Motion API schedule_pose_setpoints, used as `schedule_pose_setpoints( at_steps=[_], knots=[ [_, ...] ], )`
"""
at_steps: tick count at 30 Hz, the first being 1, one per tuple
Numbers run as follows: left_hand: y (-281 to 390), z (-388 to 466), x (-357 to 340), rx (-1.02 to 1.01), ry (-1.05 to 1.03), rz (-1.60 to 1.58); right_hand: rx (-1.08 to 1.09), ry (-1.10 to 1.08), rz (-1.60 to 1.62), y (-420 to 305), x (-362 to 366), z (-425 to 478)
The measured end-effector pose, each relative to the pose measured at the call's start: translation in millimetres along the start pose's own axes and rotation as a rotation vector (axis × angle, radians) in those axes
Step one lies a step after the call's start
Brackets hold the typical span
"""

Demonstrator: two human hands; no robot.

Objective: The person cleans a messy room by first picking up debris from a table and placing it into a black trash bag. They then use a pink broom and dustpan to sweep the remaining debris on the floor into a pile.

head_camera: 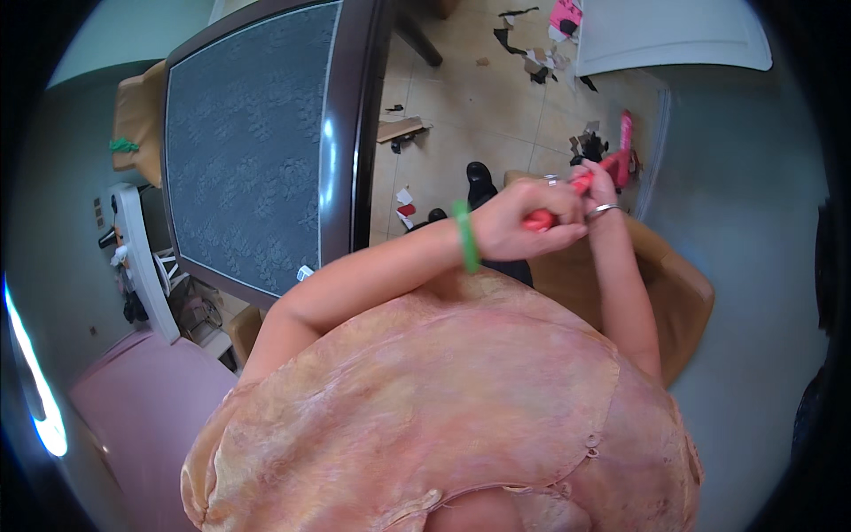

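Note:
Both hands grip the red handle of a long-handled tool, which looks like a broom (623,149). My left hand (532,223), below a green bangle, is closed around the handle's near end, and a rounded red tip shows under the fingers. Farther along the handle, my right hand (600,185) wraps it, with a silver bangle at the wrist. The tool's narrow pinkish-red crosspiece is down by the floor near the right wall. Dark scraps (588,146) lie on the tiles just left of it. Any bristles are too unclear to tell.
A dark-framed table (246,133) with a patterned grey top stands left. A tan chair (671,286) is close at right. Torn scraps (538,63) litter the tiles near a white panel (671,40). A board piece (399,128) lies beside the table. My black shoe (479,179) shows ahead.

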State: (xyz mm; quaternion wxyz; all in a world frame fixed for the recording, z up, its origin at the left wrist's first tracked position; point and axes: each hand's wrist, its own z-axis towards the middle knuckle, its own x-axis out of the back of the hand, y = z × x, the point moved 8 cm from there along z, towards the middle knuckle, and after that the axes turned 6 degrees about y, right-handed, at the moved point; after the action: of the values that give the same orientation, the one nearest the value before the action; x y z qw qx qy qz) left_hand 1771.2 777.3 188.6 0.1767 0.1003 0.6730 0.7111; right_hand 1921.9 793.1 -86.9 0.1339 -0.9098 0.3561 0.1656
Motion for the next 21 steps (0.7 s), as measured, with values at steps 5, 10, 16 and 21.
schedule_pose_setpoints(
  at_steps=[5,10,16,21],
  knots=[
    [-121.1,43.2,-74.4,0.184,-0.134,-0.009,-0.149,0.173,0.127,-62.1,139.5,73.5],
    [-108.1,33.5,-30.2,0.278,-0.015,0.068,-0.017,0.198,-0.095,-12.6,76.6,87.6],
    [9.6,9.0,47.7,0.232,0.079,0.314,-0.178,-0.015,0.283,88.9,-81.7,39.8],
    [70.2,-15.0,57.5,-0.07,-0.029,0.188,-0.21,-0.125,0.227,122.8,-125.4,-14.4]
  ],
)
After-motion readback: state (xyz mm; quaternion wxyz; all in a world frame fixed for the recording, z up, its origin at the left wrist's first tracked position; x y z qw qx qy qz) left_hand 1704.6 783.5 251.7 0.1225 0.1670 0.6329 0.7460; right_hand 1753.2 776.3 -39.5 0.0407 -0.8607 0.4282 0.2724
